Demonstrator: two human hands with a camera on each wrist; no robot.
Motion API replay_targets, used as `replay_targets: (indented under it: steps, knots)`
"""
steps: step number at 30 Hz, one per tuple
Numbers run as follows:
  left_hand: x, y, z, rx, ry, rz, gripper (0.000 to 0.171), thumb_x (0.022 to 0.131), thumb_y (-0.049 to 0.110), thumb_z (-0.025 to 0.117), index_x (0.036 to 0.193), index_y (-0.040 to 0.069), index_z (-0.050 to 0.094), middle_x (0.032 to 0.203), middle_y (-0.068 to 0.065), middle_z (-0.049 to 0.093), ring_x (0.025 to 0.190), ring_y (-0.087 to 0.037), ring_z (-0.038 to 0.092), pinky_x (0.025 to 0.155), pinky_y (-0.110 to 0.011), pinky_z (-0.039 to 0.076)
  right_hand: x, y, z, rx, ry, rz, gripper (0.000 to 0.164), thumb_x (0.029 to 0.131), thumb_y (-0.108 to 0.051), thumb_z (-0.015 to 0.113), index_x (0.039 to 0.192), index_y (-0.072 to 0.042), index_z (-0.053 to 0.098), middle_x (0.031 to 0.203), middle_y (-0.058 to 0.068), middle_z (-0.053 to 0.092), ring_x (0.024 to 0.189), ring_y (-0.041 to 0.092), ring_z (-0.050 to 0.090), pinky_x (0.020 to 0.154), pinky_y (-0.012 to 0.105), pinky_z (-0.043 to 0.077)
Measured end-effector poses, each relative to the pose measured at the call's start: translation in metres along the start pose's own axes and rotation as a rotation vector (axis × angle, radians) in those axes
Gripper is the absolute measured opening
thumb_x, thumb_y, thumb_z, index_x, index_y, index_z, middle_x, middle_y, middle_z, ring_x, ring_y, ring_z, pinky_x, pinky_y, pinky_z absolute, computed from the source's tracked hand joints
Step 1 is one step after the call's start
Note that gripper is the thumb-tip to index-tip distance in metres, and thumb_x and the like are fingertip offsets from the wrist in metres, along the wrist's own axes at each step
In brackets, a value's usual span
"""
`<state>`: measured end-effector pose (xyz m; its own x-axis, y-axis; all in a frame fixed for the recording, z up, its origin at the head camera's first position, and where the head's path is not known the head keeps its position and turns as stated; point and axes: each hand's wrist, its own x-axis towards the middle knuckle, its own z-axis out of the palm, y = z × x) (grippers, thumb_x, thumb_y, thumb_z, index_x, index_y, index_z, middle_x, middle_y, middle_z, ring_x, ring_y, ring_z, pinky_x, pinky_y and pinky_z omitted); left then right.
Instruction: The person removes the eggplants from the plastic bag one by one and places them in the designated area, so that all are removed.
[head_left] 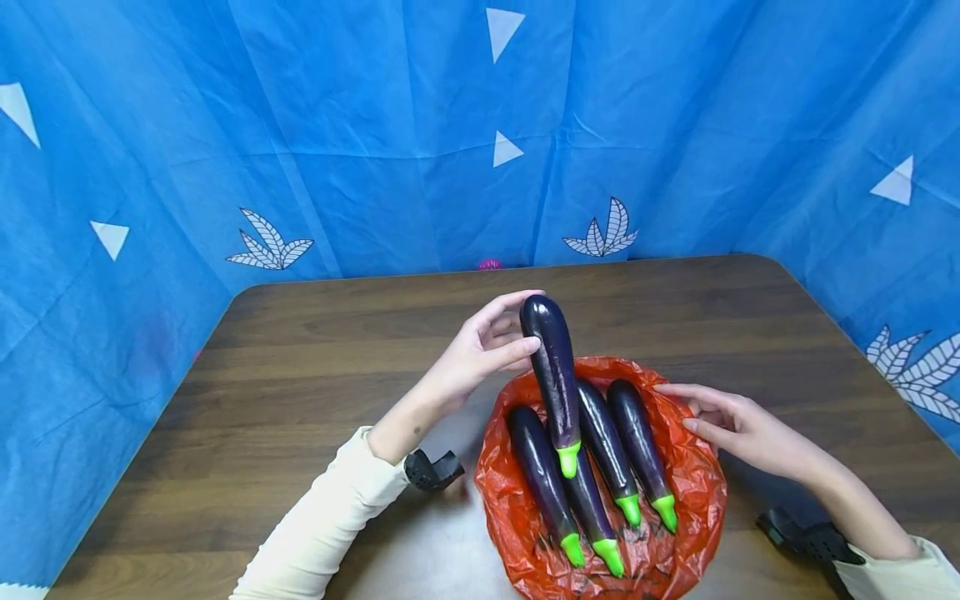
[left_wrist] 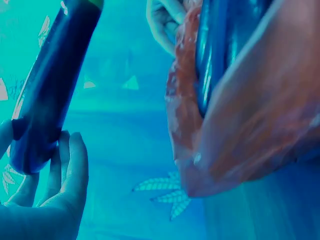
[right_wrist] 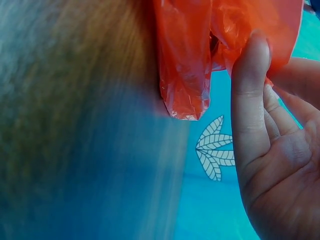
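Note:
My left hand (head_left: 487, 342) grips an eggplant (head_left: 553, 375) by its rounded dark end, thumb on one side and fingers on the other. The eggplant slants over the bag, its green stem end pointing down toward me. Below it, a red plastic bag (head_left: 693, 517) with its mouth spread wide holds several more eggplants (head_left: 534, 467), lying side by side with green tips toward me. At the bag's right rim, my right hand (head_left: 731, 425) pinches the plastic between thumb and fingers, as the right wrist view shows with the thumb (right_wrist: 251, 100) against the red film.
Everything is on a brown wood-grain table (head_left: 285, 400). A blue curtain (head_left: 375, 133) with white triangles and leaf prints hangs behind and along both sides. Each wrist wears a black camera band, one (head_left: 433, 471) at the left sleeve, another (head_left: 806, 537) at the right.

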<state>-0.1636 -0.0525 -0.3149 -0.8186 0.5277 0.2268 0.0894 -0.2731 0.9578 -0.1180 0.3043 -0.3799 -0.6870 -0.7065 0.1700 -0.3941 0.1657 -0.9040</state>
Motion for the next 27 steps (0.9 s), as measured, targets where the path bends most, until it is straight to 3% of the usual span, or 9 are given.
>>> replay_targets:
  steps: [6, 11, 16, 22, 27]
  knots:
    - [0.006, 0.005, -0.013, -0.047, 0.083, -0.058, 0.049, 0.092, -0.003, 0.052, 0.138, 0.007, 0.041, 0.117, -0.02, 0.054, 0.096, -0.027, 0.06, 0.086, -0.047, 0.047, 0.0, 0.003, 0.001, -0.013, 0.008, -0.009, 0.049, 0.094, 0.016, 0.039, 0.141, 0.006, 0.031, 0.094, 0.01, 0.057, 0.073, 0.021, 0.062, 0.056, 0.035, 0.054]
    - [0.009, 0.006, -0.025, -0.029, 0.134, -0.056, 0.051, 0.091, 0.004, 0.057, 0.139, 0.009, 0.041, 0.118, -0.021, 0.054, 0.099, -0.028, 0.059, 0.085, -0.045, 0.048, -0.001, 0.001, 0.0, -0.019, 0.011, 0.01, 0.048, 0.094, 0.014, 0.039, 0.141, 0.005, 0.031, 0.095, 0.01, 0.058, 0.075, 0.021, 0.063, 0.057, 0.035, 0.054]
    - [0.012, -0.008, -0.043, -0.05, 0.161, -0.049, 0.052, 0.088, 0.013, 0.066, 0.135, 0.008, 0.045, 0.113, -0.017, 0.058, 0.095, -0.024, 0.061, 0.083, -0.042, 0.05, -0.002, 0.001, 0.001, -0.023, 0.011, 0.014, 0.048, 0.095, 0.014, 0.039, 0.141, 0.005, 0.031, 0.096, 0.01, 0.058, 0.076, 0.021, 0.063, 0.058, 0.035, 0.054]
    - [0.013, -0.003, -0.048, -0.082, 0.252, -0.087, 0.049, 0.091, 0.001, 0.054, 0.138, 0.003, 0.039, 0.114, -0.017, 0.056, 0.094, -0.022, 0.06, 0.083, -0.042, 0.05, -0.002, 0.001, 0.002, -0.009, 0.012, 0.017, 0.048, 0.095, 0.014, 0.039, 0.141, 0.005, 0.031, 0.097, 0.011, 0.058, 0.077, 0.022, 0.063, 0.058, 0.036, 0.054]
    - [0.018, -0.004, -0.061, -0.122, 0.317, -0.098, 0.046, 0.092, -0.002, 0.051, 0.136, 0.0, 0.038, 0.102, -0.009, 0.061, 0.088, -0.02, 0.062, 0.079, -0.039, 0.052, -0.001, 0.0, 0.001, -0.023, 0.007, 0.006, 0.049, 0.094, 0.014, 0.039, 0.141, 0.005, 0.031, 0.096, 0.01, 0.059, 0.074, 0.021, 0.063, 0.056, 0.035, 0.054]
